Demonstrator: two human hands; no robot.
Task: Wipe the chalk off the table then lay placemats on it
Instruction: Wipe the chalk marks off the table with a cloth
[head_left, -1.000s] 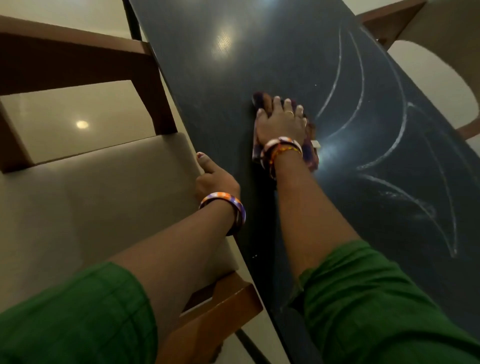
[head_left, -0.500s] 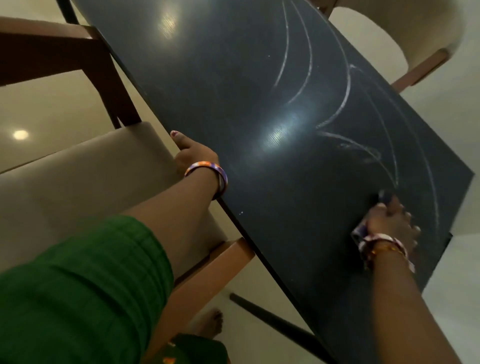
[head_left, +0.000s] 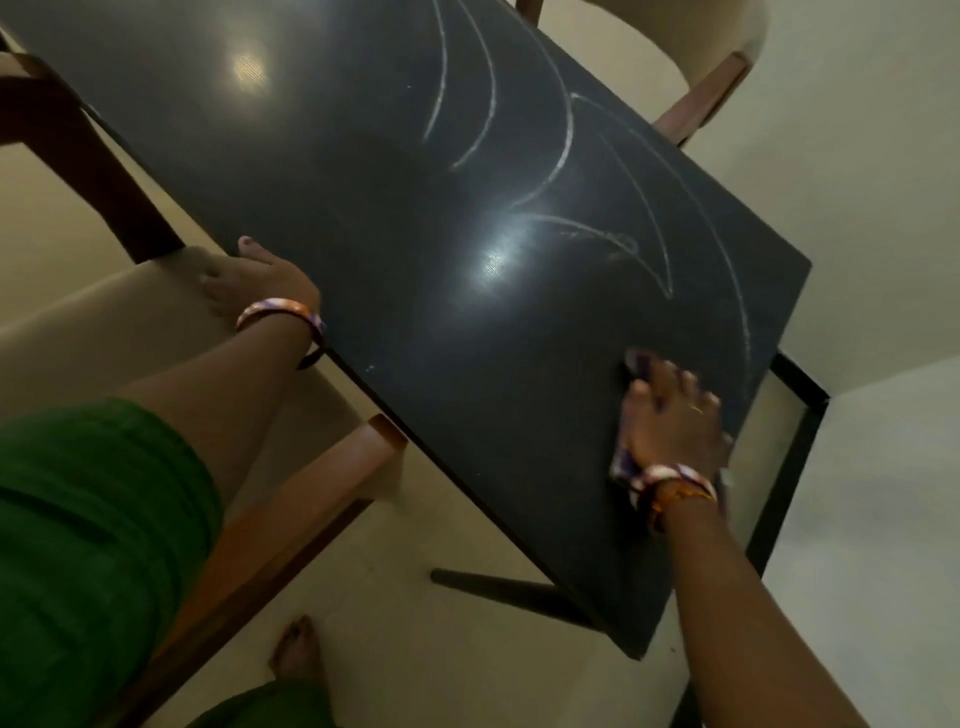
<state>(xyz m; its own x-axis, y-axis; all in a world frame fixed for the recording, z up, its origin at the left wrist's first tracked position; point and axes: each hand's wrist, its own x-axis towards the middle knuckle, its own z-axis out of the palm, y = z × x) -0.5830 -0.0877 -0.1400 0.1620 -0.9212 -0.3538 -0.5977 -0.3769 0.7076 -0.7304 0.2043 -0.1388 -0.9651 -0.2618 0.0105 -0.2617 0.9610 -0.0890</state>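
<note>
Chalk lines (head_left: 563, 140), white and curved, drawn over the far and right part of the dark bench (head_left: 363, 208); several long arcs, one faint smudged stroke near the middle. No letters or words readable in the chalk, only curves. No brand or label seen anywhere.

Right hand (head_left: 670, 421) flat on a cloth (head_left: 623, 465) near the right end of the bench, just beside the lowest chalk arc. Fingers spread and straight, pressing the cloth down, not curled round it. Cloth mostly hidden under the palm; purple and white edges visible at the fingertips and at the wrist. Thin ring on one finger. Bangles (head_left: 675, 486) on the right wrist, blurred.

Left hand (head_left: 254, 283) resting on the cushioned seat of a chair (head_left: 130, 322), at the near edge of the bench, thumb up against that edge. Fingers relaxed, holding nothing. Orange and purple bangle (head_left: 283, 317) on the left wrist.

Green sleeve (head_left: 88, 545) on the left arm. Bare foot (head_left: 296, 654) on the pale floor below. Second chair (head_left: 696, 67) at the far side of the bench, only partly in view. Two bright light reflections on the bench top.
</note>
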